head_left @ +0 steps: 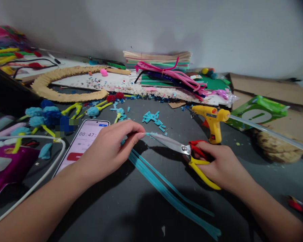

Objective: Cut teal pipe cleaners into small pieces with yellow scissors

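Observation:
My left hand (111, 148) pinches the ends of several long blue strips (164, 188) that trail toward me across the dark table. My right hand (219, 164) grips scissors (176, 145) with red and yellow handles. Their blade tips meet the strip ends right at my left fingertips. A small heap of cut blue pieces (153, 119) lies just beyond the blades.
A yellow glue gun (212, 119) stands right of the scissors, beside a green packet (257, 112). A phone (84, 141) showing a timer lies under my left wrist, with a white cable (40, 178). Blue pom-pom flowers (46, 116), a cardboard ring (63, 84), pink pipe cleaners (174, 75) and stacked sheets (158, 57) sit further back.

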The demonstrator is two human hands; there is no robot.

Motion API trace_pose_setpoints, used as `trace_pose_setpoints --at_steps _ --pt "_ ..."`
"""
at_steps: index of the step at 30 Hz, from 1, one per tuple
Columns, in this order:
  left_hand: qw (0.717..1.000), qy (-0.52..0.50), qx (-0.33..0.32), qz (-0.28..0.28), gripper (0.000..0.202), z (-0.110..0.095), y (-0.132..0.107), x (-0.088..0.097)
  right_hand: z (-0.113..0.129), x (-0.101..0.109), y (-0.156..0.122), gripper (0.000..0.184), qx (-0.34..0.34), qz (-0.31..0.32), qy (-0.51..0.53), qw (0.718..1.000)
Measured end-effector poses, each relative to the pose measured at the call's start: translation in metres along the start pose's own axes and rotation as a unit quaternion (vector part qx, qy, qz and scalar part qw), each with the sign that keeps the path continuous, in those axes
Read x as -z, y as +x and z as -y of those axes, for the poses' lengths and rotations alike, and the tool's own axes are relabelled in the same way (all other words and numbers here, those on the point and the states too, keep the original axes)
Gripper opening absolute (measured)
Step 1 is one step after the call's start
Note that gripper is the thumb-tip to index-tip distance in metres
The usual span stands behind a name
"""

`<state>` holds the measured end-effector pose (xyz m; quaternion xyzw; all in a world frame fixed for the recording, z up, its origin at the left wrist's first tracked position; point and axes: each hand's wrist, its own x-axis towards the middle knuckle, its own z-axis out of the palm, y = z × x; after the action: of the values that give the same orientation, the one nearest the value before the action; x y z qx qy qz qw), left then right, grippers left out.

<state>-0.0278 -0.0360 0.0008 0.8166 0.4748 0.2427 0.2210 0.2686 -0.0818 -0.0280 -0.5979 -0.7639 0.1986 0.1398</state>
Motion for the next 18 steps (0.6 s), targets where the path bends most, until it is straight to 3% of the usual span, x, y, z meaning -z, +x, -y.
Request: trace_pose_setpoints --at_steps 18 --pt "1.000 0.006 -0.001 -0.010 0.024 0.0001 -0.0005 0.0004 0.0020 -0.0011 -0.0001 0.011 -0.008 -0.008 0.016 1.000"
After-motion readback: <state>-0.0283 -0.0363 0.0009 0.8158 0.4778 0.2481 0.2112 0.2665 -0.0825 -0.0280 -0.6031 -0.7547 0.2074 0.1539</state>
